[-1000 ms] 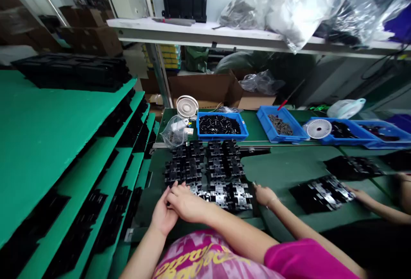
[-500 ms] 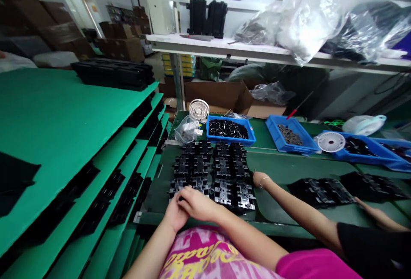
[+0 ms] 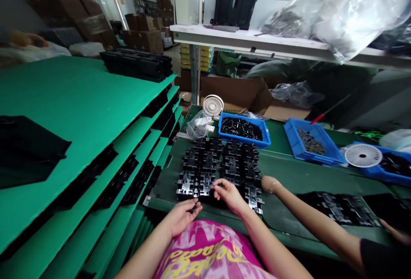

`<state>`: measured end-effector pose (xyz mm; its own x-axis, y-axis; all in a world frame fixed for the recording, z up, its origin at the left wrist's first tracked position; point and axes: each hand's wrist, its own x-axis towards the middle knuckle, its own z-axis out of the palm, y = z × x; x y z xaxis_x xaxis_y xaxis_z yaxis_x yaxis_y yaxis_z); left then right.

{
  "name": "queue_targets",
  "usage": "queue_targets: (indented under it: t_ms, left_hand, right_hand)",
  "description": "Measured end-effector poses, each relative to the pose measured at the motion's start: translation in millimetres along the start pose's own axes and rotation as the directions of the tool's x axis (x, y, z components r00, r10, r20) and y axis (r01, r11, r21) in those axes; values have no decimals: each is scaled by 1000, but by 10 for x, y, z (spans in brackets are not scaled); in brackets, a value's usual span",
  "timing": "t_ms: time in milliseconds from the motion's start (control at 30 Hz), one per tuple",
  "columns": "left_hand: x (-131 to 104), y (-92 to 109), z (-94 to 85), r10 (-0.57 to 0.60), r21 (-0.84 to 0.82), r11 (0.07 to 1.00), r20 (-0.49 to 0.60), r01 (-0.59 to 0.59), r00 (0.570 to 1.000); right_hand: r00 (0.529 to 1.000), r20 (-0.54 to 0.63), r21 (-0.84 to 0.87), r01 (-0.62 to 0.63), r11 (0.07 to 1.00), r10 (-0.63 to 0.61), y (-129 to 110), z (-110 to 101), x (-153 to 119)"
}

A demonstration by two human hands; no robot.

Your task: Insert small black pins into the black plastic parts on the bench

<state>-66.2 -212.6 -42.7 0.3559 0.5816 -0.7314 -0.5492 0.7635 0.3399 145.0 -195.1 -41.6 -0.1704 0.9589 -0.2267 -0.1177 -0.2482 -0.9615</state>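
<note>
Two blocks of black plastic mouldings (image 3: 192, 163) with shiny metal-like faces lie in rows on the green bench before me. Over the front edge of these rows is my right hand (image 3: 229, 195), thumb and fingertips pinched together; whatever is between them is too small to name. Lower and to the left, my left hand (image 3: 183, 218) is half turned up in front of the bench edge, fingers curled round something small and dark that I cannot make out. The two hands are apart. A co-worker's hand (image 3: 270, 184) with a bracelet touches the right side of the mouldings.
Blue trays hold small black parts (image 3: 240, 129) and metal pieces (image 3: 311, 142) behind the rows. White fans (image 3: 213, 106) stand near them. Stacked green boards (image 3: 80, 99) carrying black parts rise at left. More mouldings (image 3: 337, 206) lie at right, by the co-worker's other hand.
My hands were together at the front left of the mouldings. The right has moved away to the right, over the parts; the left stays low. The view has swung left.
</note>
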Motion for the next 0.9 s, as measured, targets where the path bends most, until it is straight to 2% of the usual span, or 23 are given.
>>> queue_targets:
  t_ms: [67,133,367,533,700,900]
  left_hand:
    - [-29,19,-84,7,37,999,-11,-7,1000]
    - [-42,50,-146,10,70,998,-23,-8,1000]
    - [-52,216,-234,103,92,991,-59,-97,993]
    - [-86,331,-290,181,76,981,-66,-176,981]
    - [-59,401,-355,268,151,956,-100,-252,958]
    - [33,447,-377,379,329,887,-114,-325,918]
  right_hand:
    - [997,-70,7,-32,999,32,85,-155,10]
    - [995,-71,-23,-70,997,68,157,-204,23]
    - [994,30,-193,-100,976,108,311,-12,134]
    - [995,63,-273,-52,961,72,361,-9,189]
    - [994,38,-231,-86,969,98,364,-62,195]
    - [993,-25,-89,-117,989,116,331,-88,156]
